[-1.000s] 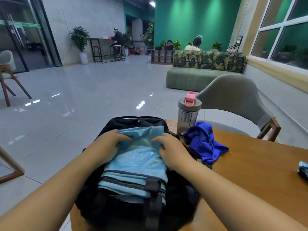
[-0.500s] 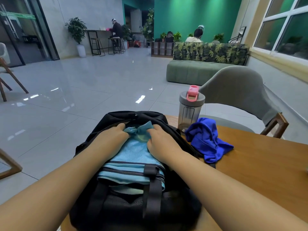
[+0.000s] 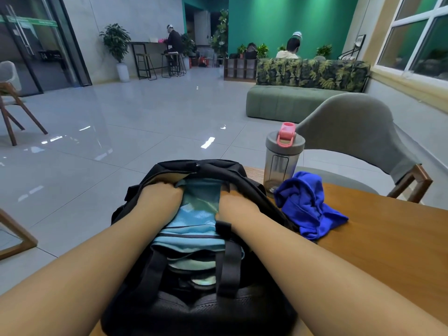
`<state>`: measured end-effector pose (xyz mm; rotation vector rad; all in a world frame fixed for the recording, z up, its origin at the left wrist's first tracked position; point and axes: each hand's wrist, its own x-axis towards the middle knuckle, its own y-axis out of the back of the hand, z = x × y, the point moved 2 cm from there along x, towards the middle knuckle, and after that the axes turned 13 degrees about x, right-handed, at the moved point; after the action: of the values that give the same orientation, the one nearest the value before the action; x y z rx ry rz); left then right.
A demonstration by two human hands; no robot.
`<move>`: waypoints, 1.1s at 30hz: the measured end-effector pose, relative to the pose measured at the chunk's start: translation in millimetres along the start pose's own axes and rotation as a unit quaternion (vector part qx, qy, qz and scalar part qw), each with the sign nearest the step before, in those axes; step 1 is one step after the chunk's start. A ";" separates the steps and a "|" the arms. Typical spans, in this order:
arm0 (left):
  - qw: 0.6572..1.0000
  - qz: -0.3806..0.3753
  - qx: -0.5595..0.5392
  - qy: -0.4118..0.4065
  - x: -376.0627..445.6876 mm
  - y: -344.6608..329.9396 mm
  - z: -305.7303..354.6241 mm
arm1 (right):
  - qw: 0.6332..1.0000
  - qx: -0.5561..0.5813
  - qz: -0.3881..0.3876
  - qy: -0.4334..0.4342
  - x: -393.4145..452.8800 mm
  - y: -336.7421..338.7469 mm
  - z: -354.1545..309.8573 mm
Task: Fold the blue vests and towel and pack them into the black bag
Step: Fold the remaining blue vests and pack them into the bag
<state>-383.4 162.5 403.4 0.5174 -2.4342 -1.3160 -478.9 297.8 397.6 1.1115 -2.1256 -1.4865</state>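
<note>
One black bag, one towel, one vest, one bottle, two hands

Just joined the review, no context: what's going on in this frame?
A person is packing a black bag that sits on a wooden table. Both hands are inside the bag's opening, the left hand and the right hand on either side of a folded light blue cloth, pushing it in. The fingertips are hidden inside the bag. A crumpled, unfolded blue vest lies on the table right of the bag, beside a shaker bottle.
</note>
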 end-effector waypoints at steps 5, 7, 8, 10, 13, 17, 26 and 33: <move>0.993 -0.096 -0.069 0.022 -0.7 15.6 4.4 | 0.998 -0.064 0.008 -0.008 -7.5 10.0 -8.6; 0.988 -0.120 -0.092 0.031 -9.8 25.3 5.4 | 0.998 -0.060 0.014 0.004 -11.5 12.3 -9.8; 0.987 -0.125 -0.092 0.037 -15.0 28.3 5.7 | 0.999 -0.051 0.015 0.008 -13.6 12.6 -9.5; 0.988 -0.125 -0.082 0.049 -24.4 31.6 6.7 | 1.000 -0.016 0.023 0.013 -19.1 11.1 -8.1; 0.992 -0.084 -0.083 0.038 -34.1 40.2 8.7 | 0.998 0.027 0.046 0.042 -34.2 6.5 -7.9; 0.988 -0.061 -0.115 -0.083 -24.6 25.3 14.6 | 0.987 0.064 0.039 0.145 -57.9 0.4 -6.3; 0.967 -0.154 -0.204 -0.014 -28.3 12.9 1.5 | 0.980 0.083 -0.052 0.173 -96.9 5.8 11.2; 0.965 -0.114 -0.184 -0.146 -85.3 46.6 26.8 | 0.979 0.092 -0.072 0.166 -116.6 -2.6 19.4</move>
<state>-327.6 244.8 419.5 0.5439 -2.3114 -2.0165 -414.8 396.7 406.9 1.4912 -2.0115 -1.0791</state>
